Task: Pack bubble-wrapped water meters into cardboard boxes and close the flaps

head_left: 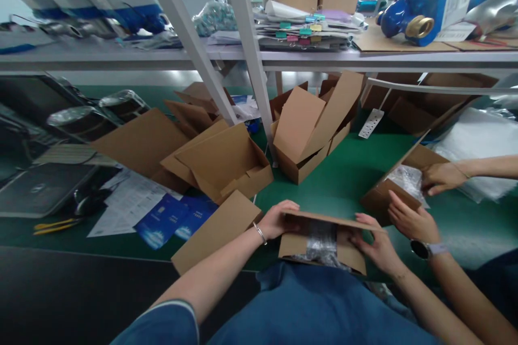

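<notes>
Close to my body is a small cardboard box (348, 253) with its lid partly raised. Something wrapped in clear plastic (321, 240) lies inside it. My left hand (279, 218) grips the lid's left corner, a bracelet on its wrist. At the right end, my right hand (376, 242) holds the lid and the box side, some fingers reaching inside the opening. Open cardboard boxes (226, 164) stand to the left, and a loose cardboard flap (216, 232) lies beside my left forearm.
At the right, another person's hands (413, 221) work at a box (374, 199) holding bubble wrap. Blue booklets (159, 221), yellow scissors (56, 225) and a laptop (44, 188) lie left. A power strip (371, 123) hangs below the shelf (307, 59); metal posts rise ahead.
</notes>
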The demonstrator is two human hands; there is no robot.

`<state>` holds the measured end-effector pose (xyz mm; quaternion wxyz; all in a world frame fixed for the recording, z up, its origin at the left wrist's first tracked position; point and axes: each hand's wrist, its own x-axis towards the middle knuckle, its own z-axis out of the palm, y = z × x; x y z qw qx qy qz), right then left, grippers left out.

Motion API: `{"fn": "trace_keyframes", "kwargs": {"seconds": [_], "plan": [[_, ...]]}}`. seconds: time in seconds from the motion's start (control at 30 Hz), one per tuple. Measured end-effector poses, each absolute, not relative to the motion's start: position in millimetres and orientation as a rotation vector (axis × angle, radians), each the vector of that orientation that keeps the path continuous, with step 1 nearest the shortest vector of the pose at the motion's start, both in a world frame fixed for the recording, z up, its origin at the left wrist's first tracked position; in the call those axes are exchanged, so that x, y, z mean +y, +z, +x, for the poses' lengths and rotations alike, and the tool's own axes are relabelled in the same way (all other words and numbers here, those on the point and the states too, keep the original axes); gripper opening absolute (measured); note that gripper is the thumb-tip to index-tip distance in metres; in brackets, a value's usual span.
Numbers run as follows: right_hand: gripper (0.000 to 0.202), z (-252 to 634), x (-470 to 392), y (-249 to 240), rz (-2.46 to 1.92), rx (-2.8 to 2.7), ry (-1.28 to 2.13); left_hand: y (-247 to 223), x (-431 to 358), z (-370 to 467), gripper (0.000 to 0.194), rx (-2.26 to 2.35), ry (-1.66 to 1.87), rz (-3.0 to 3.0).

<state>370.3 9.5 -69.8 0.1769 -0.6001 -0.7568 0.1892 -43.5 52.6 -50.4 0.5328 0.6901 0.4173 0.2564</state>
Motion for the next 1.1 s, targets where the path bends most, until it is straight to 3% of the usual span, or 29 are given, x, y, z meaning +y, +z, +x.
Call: {"fn": "trace_keyframes", "kwargs": {"seconds": [0.13, 0.2, 0.3, 0.37, 0.4, 0.43, 0.5, 0.57, 0.77, 0.9, 1.1], "plan": [[0.044, 332.1, -31.3, -92.9, -1.437, -2.382, 0.588, -30.1, 46.6, -63.9, 0.051, 0.878, 0.177, 2.256], [0.050, 316.8, -53.2, -93.7, -1.372, -2.538, 0.533, -21.5, 43.3, -66.9, 0.061, 0.795, -0.008, 2.433], [0.067, 301.9, -58.4, -72.4, -1.438, -2.735, 0.462, -14.8, 36.2, -52.4, 0.058, 0.744, -0.145, 2.458], [0.058, 288.1, -46.9, -51.8, -1.459, -2.817, 0.550, -16.7, 30.0, -33.2, 0.066, 0.753, -0.190, 2.438], [0.052, 278.6, -40.0, -43.1, -1.468, -2.835, 0.621, -19.5, 26.8, -23.1, 0.082, 0.774, -0.190, 2.445], [0.061, 267.9, -33.9, -36.7, -1.495, -2.842, 0.674, -23.0, 23.9, -13.9, 0.102, 0.802, -0.173, 2.465], [0.104, 246.7, -25.3, -31.5, -1.580, -2.847, 0.676, -29.9, 19.8, -0.4, 0.129, 0.865, -0.111, 2.526], [0.122, 232.7, -21.1, -32.7, -1.629, -2.854, 0.568, -32.6, 19.5, 5.5, 0.129, 0.910, -0.066, 2.561], [0.097, 243.2, -13.7, -29.1, -1.455, -2.900, 0.789, -23.8, 26.0, 3.8, 0.114, 0.859, -0.168, 2.452], [0.100, 245.0, -26.6, -32.4, -1.438, -2.902, 0.541, -30.8, 12.4, 0.8, 0.112, 0.925, -0.038, 2.592], [0.087, 228.2, -55.3, -57.8, -1.646, -2.762, 0.246, -33.7, 1.8, -1.4, 0.108, 0.933, 0.051, 2.671]]}}
